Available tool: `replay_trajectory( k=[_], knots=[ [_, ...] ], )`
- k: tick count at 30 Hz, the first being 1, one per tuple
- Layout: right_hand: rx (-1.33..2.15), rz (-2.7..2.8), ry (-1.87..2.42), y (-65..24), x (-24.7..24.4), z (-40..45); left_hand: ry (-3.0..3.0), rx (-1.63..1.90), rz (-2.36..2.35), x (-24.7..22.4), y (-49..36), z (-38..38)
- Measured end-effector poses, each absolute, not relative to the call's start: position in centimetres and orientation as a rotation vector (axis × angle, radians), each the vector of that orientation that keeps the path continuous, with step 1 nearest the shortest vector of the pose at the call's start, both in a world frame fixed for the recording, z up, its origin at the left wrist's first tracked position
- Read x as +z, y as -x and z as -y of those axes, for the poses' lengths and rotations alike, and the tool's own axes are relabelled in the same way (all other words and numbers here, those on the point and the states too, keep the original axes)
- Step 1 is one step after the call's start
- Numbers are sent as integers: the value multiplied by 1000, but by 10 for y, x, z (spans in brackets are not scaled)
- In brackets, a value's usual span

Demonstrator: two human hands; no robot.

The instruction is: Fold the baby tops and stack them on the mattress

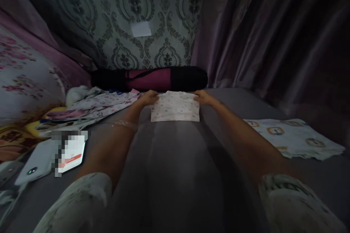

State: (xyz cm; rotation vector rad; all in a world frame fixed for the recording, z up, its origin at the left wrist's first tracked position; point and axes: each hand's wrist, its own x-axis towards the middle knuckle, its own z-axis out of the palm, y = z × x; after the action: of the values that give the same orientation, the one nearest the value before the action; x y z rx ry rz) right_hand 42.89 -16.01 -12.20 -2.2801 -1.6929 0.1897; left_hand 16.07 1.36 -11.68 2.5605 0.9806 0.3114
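Note:
A small white garment (175,108) with a fine print lies folded on the grey sheet in front of me. Its exact kind is hard to make out. At its upper left corner, my left hand (150,98) pinches the cloth between closed fingers. My right hand (201,97) grips the opposite upper corner the same way. Both arms reach straight forward, and a clear bracelet circles the left forearm. To the right lies a flat white cloth (296,138) with orange and green motifs, apart from my hands.
Left of me are a heap of printed clothes (95,107), a lit phone (72,154) and a white device (37,162) with a cable. A black and magenta bag (149,79) lies along the patterned wall. Purple curtains (240,32) hang at the right.

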Motion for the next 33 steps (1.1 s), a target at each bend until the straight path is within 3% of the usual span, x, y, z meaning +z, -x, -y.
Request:
replay_trajectory(
  k=[6, 10, 24, 33],
  knots=[
    [101, 1740, 2159, -422, -86, 188, -2622, 420, -902, -80, -144, 7],
    [-49, 1783, 2070, -414, -88, 205, -2682, 538, -972, -77, -134, 22],
    [-290, 2100, 1844, -368, -167, 291, -2909, 396, -646, -166, -63, 80],
    [-160, 2167, 1960, -345, -187, 315, -2952, 232, -552, -191, -46, 105]
  ],
)
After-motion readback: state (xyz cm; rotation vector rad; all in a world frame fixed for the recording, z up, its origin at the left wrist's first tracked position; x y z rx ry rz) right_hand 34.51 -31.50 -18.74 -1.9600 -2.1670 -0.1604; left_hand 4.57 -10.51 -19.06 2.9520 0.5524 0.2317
